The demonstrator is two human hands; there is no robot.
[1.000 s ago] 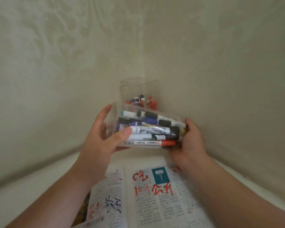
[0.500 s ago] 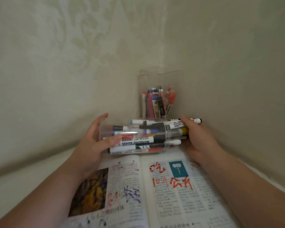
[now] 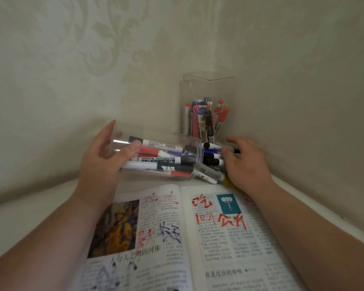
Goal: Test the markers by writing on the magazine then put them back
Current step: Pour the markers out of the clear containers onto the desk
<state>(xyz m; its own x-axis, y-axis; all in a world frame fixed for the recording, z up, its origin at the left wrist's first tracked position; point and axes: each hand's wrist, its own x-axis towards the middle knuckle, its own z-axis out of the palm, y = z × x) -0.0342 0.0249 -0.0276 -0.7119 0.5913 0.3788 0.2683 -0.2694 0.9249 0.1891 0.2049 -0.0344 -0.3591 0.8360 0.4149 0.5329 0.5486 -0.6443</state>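
My left hand grips a clear plastic cup that lies tipped on its side above the table, mouth pointing right. Several whiteboard markers fill the cup, and some stick out of its mouth. The fingers of my right hand lie spread over the ends of those spilled markers. An open magazine lies in front of me, its pages scribbled with red and blue marker strokes.
A tall clear square holder with several pens and markers stands in the corner behind the cup. Patterned walls close in on the left and right. The white tabletop runs under the magazine.
The cup has tipped further toward the table and more markers have slid out of its mouth. My right hand has let go of the cup's mouth and spread over the marker ends.
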